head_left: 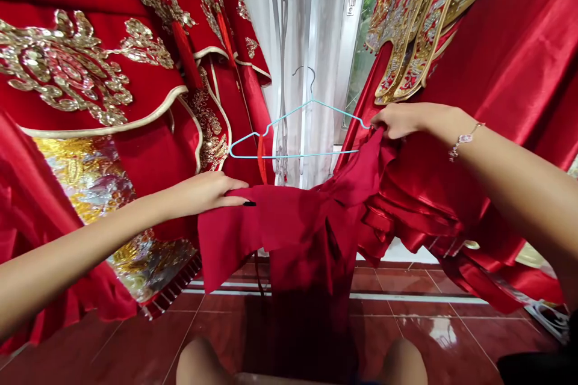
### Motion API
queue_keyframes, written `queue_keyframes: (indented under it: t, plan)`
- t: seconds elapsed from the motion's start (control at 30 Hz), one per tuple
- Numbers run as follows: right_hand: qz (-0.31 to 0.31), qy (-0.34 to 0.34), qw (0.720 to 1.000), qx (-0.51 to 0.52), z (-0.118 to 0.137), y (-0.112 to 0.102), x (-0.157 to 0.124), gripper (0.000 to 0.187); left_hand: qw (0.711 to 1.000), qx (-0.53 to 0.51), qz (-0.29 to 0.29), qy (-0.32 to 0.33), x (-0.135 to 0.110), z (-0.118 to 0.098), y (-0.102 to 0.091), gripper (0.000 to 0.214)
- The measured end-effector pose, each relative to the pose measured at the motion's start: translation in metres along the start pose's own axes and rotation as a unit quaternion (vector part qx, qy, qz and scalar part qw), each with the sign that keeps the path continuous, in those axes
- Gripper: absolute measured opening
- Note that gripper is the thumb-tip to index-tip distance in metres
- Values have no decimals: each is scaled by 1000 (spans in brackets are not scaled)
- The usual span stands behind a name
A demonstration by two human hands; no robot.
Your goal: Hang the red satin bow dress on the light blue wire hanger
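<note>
A dark red cloth (298, 234) hangs stretched between my two hands in the middle of the view. My left hand (205, 192) grips its left edge, thumb on top and fingers closed round the fabric. My right hand (400, 120) pinches the cloth's upper right end together with the right tip of a light blue wire hanger (293, 132). The hanger hangs in front of a white sheer curtain (311, 42). A bracelet (465, 139) sits on my right wrist.
Red satin garments with gold embroidery hang at the left (90, 72) and right (474, 42), close on both sides. Red glossy floor tiles (428, 331) lie below. A window frame (352, 24) stands behind the curtain. My knees (203, 361) show at the bottom edge.
</note>
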State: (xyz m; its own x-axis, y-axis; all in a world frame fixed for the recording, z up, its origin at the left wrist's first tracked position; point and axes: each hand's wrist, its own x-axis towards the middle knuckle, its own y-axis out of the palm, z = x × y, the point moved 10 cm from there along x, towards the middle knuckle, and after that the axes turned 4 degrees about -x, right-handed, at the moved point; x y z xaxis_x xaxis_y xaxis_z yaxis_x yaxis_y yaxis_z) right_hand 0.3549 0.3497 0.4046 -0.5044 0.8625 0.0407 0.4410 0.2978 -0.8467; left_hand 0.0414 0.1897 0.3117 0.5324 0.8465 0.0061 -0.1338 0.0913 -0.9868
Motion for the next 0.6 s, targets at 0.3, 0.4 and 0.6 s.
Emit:
queue_keyframes:
  t: [0.3, 0.4, 0.6]
  plan:
    - [-36, -33, 998, -37, 4, -4, -7, 43, 973, 229, 10, -38, 67, 10, -49, 58]
    - [-30, -29, 998, -44, 5, -8, -11, 47, 969, 237, 20, -60, 79, 27, -54, 59]
    - [-49, -29, 998, -38, 7, -14, -17, 39, 966, 252, -4, -55, 68, 39, -56, 65]
